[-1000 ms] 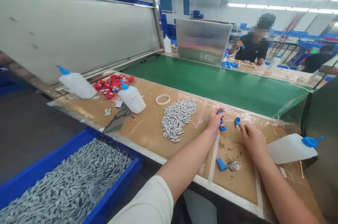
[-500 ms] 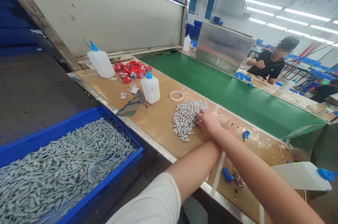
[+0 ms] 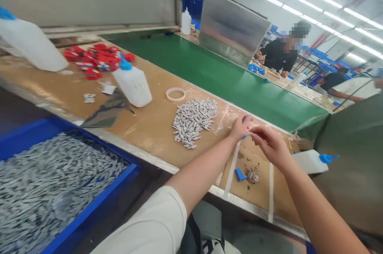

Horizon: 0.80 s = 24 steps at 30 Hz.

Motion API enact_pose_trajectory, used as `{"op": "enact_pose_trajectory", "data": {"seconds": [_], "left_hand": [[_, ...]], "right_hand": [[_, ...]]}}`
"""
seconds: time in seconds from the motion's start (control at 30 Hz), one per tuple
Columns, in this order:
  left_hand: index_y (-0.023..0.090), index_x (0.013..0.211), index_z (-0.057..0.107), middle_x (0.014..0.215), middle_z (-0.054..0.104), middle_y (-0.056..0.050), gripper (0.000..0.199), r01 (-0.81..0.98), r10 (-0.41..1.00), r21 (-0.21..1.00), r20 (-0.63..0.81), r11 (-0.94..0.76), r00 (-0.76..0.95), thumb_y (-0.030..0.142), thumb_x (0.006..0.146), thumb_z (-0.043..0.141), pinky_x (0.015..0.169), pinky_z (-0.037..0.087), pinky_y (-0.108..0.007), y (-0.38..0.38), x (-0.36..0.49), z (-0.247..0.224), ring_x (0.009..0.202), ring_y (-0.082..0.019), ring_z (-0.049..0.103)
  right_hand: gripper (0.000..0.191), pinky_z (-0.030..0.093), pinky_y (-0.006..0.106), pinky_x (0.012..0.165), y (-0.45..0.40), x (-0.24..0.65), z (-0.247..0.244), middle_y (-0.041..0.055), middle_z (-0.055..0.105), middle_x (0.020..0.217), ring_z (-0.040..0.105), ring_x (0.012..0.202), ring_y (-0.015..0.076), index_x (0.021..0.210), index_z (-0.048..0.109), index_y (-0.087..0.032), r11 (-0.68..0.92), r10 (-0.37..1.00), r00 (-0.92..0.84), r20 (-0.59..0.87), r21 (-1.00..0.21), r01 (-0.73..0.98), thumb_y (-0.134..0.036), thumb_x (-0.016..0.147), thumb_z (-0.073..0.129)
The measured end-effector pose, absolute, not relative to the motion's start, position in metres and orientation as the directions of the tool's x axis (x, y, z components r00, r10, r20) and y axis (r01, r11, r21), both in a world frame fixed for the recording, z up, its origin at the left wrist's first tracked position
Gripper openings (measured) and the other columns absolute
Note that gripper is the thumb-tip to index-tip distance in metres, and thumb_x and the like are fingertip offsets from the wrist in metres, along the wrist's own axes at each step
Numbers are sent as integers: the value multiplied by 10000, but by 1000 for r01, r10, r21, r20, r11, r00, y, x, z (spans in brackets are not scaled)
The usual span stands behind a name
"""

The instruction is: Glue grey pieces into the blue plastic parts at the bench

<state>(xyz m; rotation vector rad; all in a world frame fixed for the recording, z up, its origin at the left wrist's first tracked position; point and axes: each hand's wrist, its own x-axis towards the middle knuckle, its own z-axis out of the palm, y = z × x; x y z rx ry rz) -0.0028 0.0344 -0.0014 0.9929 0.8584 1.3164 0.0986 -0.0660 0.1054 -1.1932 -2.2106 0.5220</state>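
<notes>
My left hand [image 3: 240,127] is closed around a small blue plastic piece [image 3: 245,118], which shows between its fingers just above the bench. My right hand [image 3: 271,144] meets it from the right, thumb and fingers drawn together at the blue piece; anything in that pinch is too small or hidden to make out. Left of both hands lies a heap of small grey pieces [image 3: 194,120]. Closer to me, another blue piece [image 3: 239,174] rests on the brown bench top beside a small clear round object [image 3: 253,177] with dark crumbs around it.
A blue bin [image 3: 119,178] of grey pieces stands lower left. White bottles [image 3: 136,86] with blue caps, red parts [image 3: 100,56] and a pale ring [image 3: 175,94] sit on the bench. Another bottle [image 3: 311,161] lies at right. Beyond runs a green belt [image 3: 179,62]; a person [image 3: 278,52] works across it.
My right hand has left the grey heap and come back right, uncrossing my arms. Both hands are now together, with a blue piece in the left. The view has shifted right.
</notes>
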Motion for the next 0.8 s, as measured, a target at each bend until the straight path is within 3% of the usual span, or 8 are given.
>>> {"op": "enact_pose_trajectory", "data": {"seconds": [0.07, 0.13, 0.23, 0.33, 0.47, 0.6, 0.7, 0.8], "left_hand": [[175, 1034, 614, 964, 717, -82, 350, -489, 986, 867, -24, 101, 162, 509, 1022, 508, 468, 369, -207, 33, 1, 0, 576, -104, 499], [183, 993, 582, 823, 665, -43, 405, -582, 969, 784, -98, 214, 225, 585, 997, 532, 412, 272, -177, 28, 3, 3, 521, -92, 448], [201, 906, 550, 667, 488, 31, 389, -594, 941, 738, -175, 320, 291, 585, 966, 580, 379, 238, -163, 22, 2, 9, 492, -94, 438], [211, 920, 551, 677, 417, 52, 232, -525, 900, 748, -225, 405, 374, 434, 953, 600, 363, 221, -157, 19, 1, 12, 480, -86, 448], [227, 1111, 594, 855, 585, 15, 237, -437, 898, 839, -129, 326, 421, 311, 908, 684, 373, 220, -144, 16, 1, 11, 498, -58, 454], [221, 1113, 587, 885, 622, -2, 336, -406, 914, 882, -61, 237, 402, 310, 861, 791, 386, 204, -144, 17, 1, 5, 510, -49, 436], [231, 1084, 560, 817, 610, 15, 388, -402, 912, 884, -63, 240, 405, 322, 829, 838, 402, 189, -135, 20, 1, 1, 513, -52, 442], [232, 1052, 548, 739, 580, 34, 430, -388, 903, 887, -68, 249, 424, 360, 800, 872, 404, 187, -128, 21, 1, -1, 508, -57, 434]], "right_hand": [[248, 499, 263, 592, -100, 133, 102, 19, 659, 744, 624, 638, 159, 988, 673, -212, 394, 907, -375, 189, -696, 601, -445, 1030, 601], [254, 494, 255, 571, -127, 156, 91, 10, 658, 707, 626, 614, 155, 945, 679, -209, 307, 928, -364, 79, -716, 627, -442, 1024, 615], [211, 525, 269, 652, -152, 171, 75, 30, 728, 832, 681, 723, 171, 1023, 706, -221, 330, 908, -418, 10, -631, 702, -396, 1044, 590], [209, 551, 297, 757, -160, 171, 67, 55, 748, 977, 709, 873, 195, 1103, 697, -228, 442, 864, -503, 27, -520, 731, -338, 1081, 521], [234, 562, 338, 784, -158, 166, 64, 86, 725, 995, 699, 905, 220, 1109, 677, -200, 572, 802, -594, 61, -366, 735, -292, 1099, 463], [248, 544, 334, 738, -156, 162, 67, 88, 699, 968, 664, 860, 216, 1138, 662, -192, 654, 737, -676, 33, -287, 700, -228, 1101, 420], [258, 526, 321, 725, -155, 164, 74, 79, 685, 948, 645, 842, 208, 1153, 663, -205, 668, 717, -697, 7, -294, 684, -197, 1096, 411], [201, 518, 306, 737, -145, 171, 81, 67, 687, 929, 651, 842, 193, 1096, 676, -217, 602, 768, -638, 61, -410, 685, -260, 1089, 481]]}}
